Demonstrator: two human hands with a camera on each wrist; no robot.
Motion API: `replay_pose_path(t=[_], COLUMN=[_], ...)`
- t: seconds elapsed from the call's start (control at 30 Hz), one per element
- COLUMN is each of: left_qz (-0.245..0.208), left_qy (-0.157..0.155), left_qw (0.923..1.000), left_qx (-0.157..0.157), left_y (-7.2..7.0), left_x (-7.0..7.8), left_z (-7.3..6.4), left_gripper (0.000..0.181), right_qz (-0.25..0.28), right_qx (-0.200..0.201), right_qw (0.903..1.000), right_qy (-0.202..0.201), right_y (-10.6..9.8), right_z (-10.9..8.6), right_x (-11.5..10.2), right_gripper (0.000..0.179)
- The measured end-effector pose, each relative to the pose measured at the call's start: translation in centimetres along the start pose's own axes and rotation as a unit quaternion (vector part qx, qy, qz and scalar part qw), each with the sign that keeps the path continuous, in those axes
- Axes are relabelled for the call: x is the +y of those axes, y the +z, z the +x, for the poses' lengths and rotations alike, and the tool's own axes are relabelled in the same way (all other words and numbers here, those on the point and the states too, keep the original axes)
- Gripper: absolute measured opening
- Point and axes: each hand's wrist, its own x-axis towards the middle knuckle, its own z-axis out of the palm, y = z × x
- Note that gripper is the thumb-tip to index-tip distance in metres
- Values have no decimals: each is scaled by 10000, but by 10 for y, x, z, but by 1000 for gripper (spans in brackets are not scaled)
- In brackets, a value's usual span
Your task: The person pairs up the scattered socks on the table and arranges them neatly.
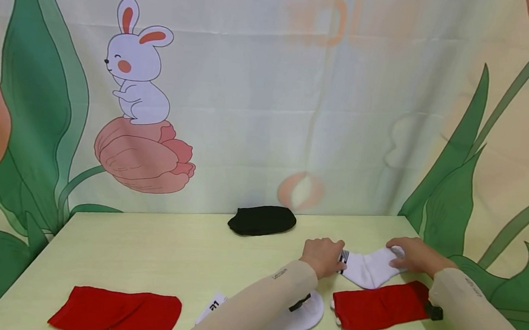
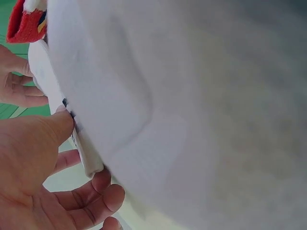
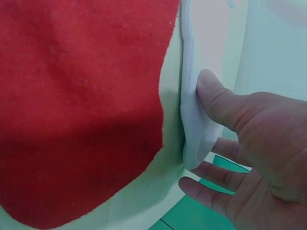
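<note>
A white sock (image 1: 368, 269) with black stripes at its cuff lies toward the right of the table, a hand at each end. My left hand (image 1: 323, 256) pinches the striped cuff; in the left wrist view the thumb presses the cuff (image 2: 88, 152) from above, with fingers curled beneath. At the toe, my right hand (image 1: 418, 255) holds the sock between thumb and fingers. The right wrist view shows that thumb on the white fabric (image 3: 201, 129) and the fingertips past its edge. Just in front lies a red sock (image 1: 381, 305), apart from the white one.
A second white sock (image 1: 301, 318) lies partly hidden under my left forearm. Another red sock (image 1: 117, 313) is at the front left. By the back edge rests a black sock (image 1: 262, 221). A printed curtain (image 1: 250, 107) hangs behind the table (image 1: 155, 255).
</note>
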Motion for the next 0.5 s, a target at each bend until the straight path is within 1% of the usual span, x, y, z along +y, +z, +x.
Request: replay_pose_path(t=[0.17, 0.33, 0.5], left_qz=[48, 124, 151], left_qy=[1, -16, -29], left_qw=[10000, 9999, 9999], left_qx=[19, 40, 22], left_y=[-1, 1, 0], left_x=[0, 0, 0], left_z=[0, 3, 2], left_gripper=[44, 44, 43], right_qz=[-16, -108, -76], right_qx=[23, 72, 86], right_qw=[10000, 9999, 9999], right_qy=[-7, -82, -111], right_y=[-1, -1, 0], right_z=[0, 1, 1], right_x=[-2, -1, -2], right_gripper=[50, 46, 43])
